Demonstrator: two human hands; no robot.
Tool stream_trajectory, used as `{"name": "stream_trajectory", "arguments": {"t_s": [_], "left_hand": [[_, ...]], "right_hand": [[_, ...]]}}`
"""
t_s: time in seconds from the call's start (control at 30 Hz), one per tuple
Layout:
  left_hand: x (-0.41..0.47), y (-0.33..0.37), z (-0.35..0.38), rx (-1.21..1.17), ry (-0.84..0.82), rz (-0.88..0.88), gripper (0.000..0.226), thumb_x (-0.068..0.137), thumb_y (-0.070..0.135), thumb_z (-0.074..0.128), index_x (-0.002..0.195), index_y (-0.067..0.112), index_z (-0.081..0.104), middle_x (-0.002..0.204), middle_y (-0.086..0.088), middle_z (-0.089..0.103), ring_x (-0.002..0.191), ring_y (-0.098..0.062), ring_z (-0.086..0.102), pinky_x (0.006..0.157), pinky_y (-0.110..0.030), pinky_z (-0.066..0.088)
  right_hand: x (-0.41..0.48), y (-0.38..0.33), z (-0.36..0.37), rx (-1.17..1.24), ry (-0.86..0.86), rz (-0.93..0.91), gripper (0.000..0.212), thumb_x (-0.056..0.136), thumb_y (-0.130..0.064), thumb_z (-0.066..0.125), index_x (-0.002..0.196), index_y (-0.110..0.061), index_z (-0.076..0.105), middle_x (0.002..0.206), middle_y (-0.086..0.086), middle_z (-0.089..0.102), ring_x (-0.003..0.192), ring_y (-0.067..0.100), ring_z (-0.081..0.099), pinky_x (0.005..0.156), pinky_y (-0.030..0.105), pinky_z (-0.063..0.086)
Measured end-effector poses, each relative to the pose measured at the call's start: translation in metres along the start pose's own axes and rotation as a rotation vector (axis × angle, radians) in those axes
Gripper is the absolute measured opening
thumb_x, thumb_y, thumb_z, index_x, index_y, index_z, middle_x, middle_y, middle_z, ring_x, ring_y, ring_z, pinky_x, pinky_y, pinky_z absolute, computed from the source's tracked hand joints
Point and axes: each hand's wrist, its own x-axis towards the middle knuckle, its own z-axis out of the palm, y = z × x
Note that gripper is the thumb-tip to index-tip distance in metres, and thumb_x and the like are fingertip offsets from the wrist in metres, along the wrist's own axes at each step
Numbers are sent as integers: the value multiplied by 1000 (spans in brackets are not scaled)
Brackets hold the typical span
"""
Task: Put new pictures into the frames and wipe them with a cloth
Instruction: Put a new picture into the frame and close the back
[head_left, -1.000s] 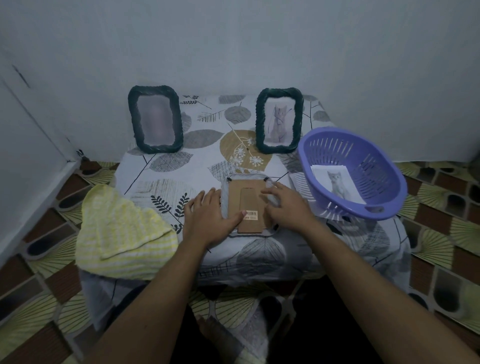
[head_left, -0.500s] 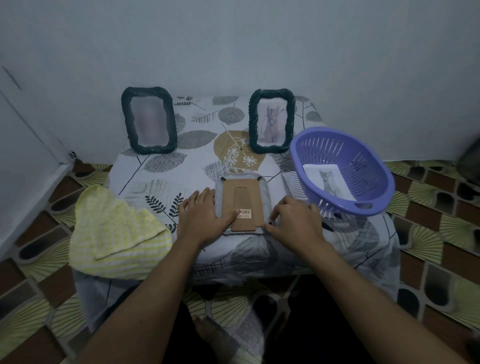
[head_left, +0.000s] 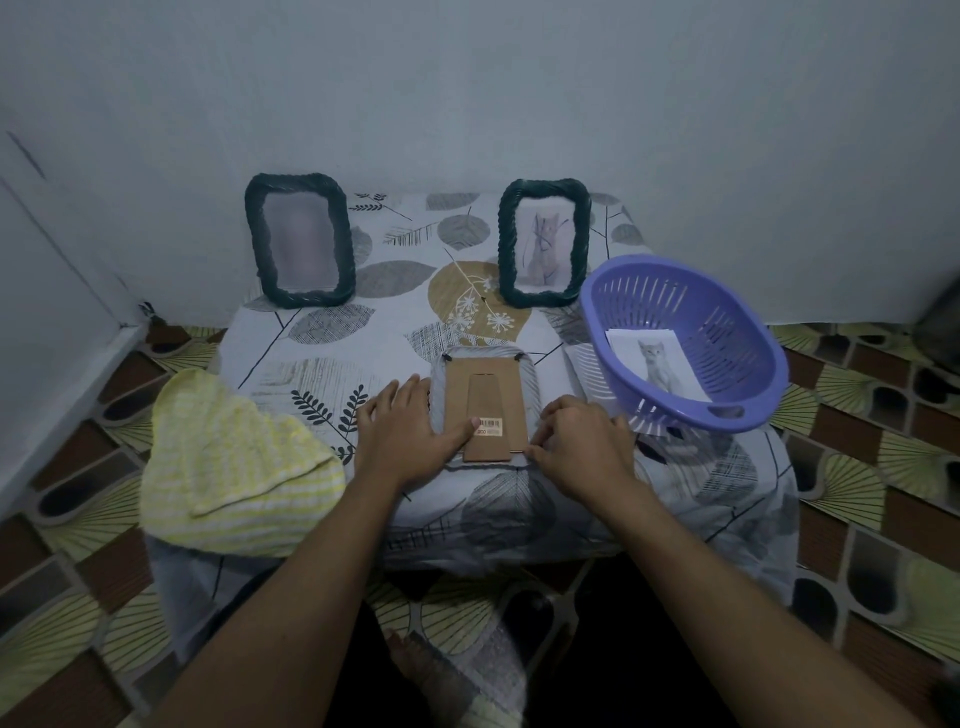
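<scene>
Left hand (head_left: 410, 434) is flat, fingers straight, palm down over the left edge of the face-down frame (head_left: 511, 400), thumb lying across the brown backing next to the barcode sticker (head_left: 490, 424). Right hand (head_left: 579, 444) has its fingers curled, tips at the frame's near right corner; I can't tell if I'm pinching something there or just pressing. The frame lies flat, back up, at the near middle of the table (head_left: 395, 291), long axis running from me toward the wall. Its stand (head_left: 483, 395) follows the same axis: narrow end toward the wall, wide end toward me, poking just past the frame's near edge. Yellow cloth (head_left: 234, 467) is on my left, draped over the table's near left corner, apart from both hands. At the back stand the left upright frame (head_left: 300, 240), picture blurred, and the right upright frame (head_left: 544, 241), showing a cat. Purple basket (head_left: 737, 338) sits just beside my right hand, with a cat print (head_left: 657, 364) lying inside.
</scene>
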Motion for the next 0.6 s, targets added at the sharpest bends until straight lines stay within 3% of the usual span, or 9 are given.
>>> {"name": "stream_trajectory", "arguments": {"t_s": [0.13,0.33,0.5,0.6], "left_hand": [[0,0,-1,-7,-3,0,100,78,87,29,153,21,27,161,0,27,148,-21,20,116,-49,13],[0,0,-1,-7,-2,4,100,77,87,28,153,21,28,161,-1,28,148,-22,20,115,-48,14],[0,1,-2,-18,2,0,100,76,87,29,152,22,29,160,0,29,147,-21,21,115,-47,13],[-1,1,-2,-20,5,3,100,76,86,29,152,22,30,160,0,29,147,-21,21,114,-46,13]], "right_hand": [[-1,-2,1,-83,11,16,29,88,-46,66,109,-27,72,130,-10,54,122,20,47,98,42,32],[-2,-1,-3,-85,0,10,26,89,-47,67,104,-28,76,131,-12,54,123,20,46,97,42,31],[-5,-5,-3,-150,22,-22,32,90,-45,65,114,-27,72,143,-13,49,127,20,44,95,40,30],[-6,-3,-4,-116,15,-23,27,89,-47,66,108,-30,76,145,-16,49,129,19,42,97,41,29]]}}
